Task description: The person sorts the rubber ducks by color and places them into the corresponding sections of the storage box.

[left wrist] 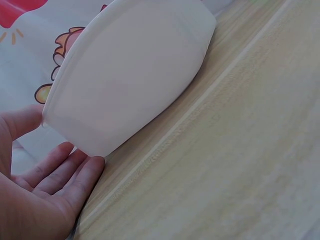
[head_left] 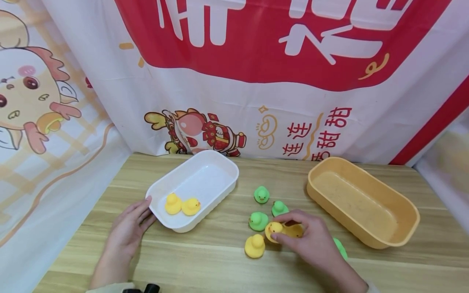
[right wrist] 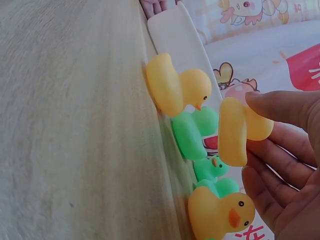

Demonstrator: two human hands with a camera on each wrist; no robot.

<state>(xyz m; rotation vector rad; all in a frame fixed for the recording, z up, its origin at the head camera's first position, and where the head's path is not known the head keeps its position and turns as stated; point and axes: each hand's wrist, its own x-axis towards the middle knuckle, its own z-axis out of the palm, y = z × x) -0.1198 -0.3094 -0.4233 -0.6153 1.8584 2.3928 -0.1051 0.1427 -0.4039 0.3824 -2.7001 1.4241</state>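
Note:
My right hand (head_left: 311,240) pinches a yellow toy duck (head_left: 272,232) between thumb and fingertips. In the right wrist view the held duck (right wrist: 233,132) shows its body from the side. Another yellow duck (head_left: 255,246) sits just left of it, and a further one (right wrist: 220,215) is partly covered by the hand in the head view. My left hand (head_left: 126,228) touches the near left end of a white tub (head_left: 223,189). The left wrist view has the thumb at the rim and the fairly straight fingers against the tub's lower end. Two yellow ducks (head_left: 173,204) lie inside.
Several green ducks (head_left: 261,195) stand on the wooden table (head_left: 205,264) between the tubs. One more green duck (head_left: 340,248) shows partly beyond my right wrist. An orange-brown tub (head_left: 351,203) stands at the right. A printed cloth (head_left: 253,89) hangs along the back.

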